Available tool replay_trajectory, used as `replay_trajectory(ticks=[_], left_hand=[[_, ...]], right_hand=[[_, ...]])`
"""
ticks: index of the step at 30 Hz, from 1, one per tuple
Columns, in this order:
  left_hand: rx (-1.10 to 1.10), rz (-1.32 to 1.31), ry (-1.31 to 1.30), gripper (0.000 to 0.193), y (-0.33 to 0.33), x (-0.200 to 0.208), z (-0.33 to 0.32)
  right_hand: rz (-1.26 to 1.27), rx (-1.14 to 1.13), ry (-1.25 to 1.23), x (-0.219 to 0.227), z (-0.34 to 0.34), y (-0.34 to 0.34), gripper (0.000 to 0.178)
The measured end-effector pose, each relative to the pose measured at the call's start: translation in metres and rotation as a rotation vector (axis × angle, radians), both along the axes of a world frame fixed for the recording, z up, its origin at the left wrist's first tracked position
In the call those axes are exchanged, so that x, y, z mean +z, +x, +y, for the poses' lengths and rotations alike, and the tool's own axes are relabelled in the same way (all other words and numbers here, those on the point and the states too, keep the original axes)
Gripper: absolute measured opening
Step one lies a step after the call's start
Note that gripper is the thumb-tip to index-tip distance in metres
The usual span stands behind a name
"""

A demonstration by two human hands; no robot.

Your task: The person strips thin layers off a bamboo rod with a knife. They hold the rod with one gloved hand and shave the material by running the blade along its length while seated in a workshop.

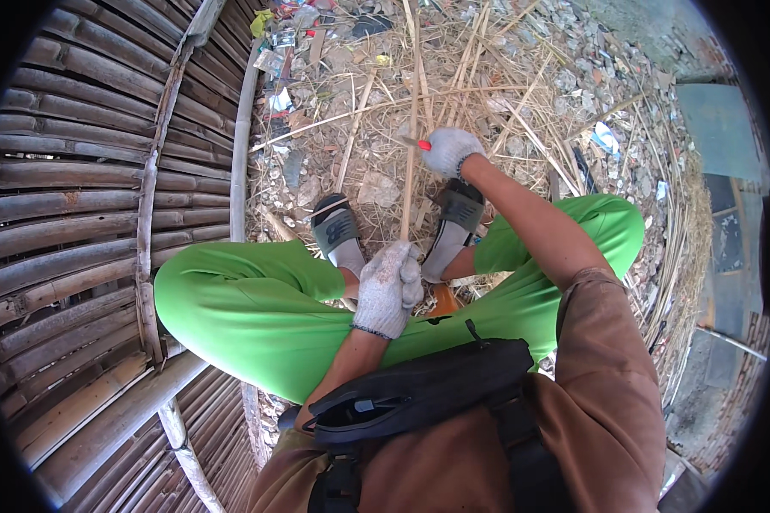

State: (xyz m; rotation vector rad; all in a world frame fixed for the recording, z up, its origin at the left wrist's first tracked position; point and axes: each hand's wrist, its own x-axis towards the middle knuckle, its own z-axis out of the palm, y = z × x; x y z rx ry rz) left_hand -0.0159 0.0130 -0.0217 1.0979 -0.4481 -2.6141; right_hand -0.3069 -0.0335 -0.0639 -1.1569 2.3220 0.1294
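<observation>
My left hand (387,291), in a whitish knit glove, is closed around the near end of a long bamboo strip (411,184) in front of my lap. The strip runs away from me between my feet, over the littered ground. My right hand (453,154), gloved the same way, is wrapped round a knife (423,145) beyond my right foot. Part of its red handle shows at the glove's edge. The short blade points left, over or against the strip; I cannot tell whether it touches.
A bamboo slat wall (68,205) with a pole along its edge rises at my left. Straw, loose strips (530,128) and stone rubble cover the ground ahead. My sandalled feet (338,227) stand on either side of the strip. A black bag (419,389) hangs at my waist.
</observation>
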Motion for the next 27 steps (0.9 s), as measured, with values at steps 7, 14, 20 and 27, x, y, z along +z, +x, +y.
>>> replay_trajectory(ticks=[7, 14, 20, 27], left_hand=[[0.010, -0.081, -0.058, 0.021, -0.003, -0.005, -0.003], [0.005, -0.218, -0.259, 0.016, -0.007, -0.002, 0.002], [0.005, -0.203, -0.253, 0.016, -0.011, -0.003, 0.006], [-0.045, -0.274, -0.352, 0.018, -0.009, 0.001, 0.007]], right_hand=[[-0.010, -0.005, -0.031, -0.020, -0.005, -0.007, 0.043], [-0.106, 0.074, -0.025, 0.039, 0.053, 0.066, 0.043], [-0.138, 0.174, -0.059, 0.041, 0.085, 0.091, 0.039], [-0.055, 0.158, -0.046, 0.030, 0.044, 0.052, 0.041]])
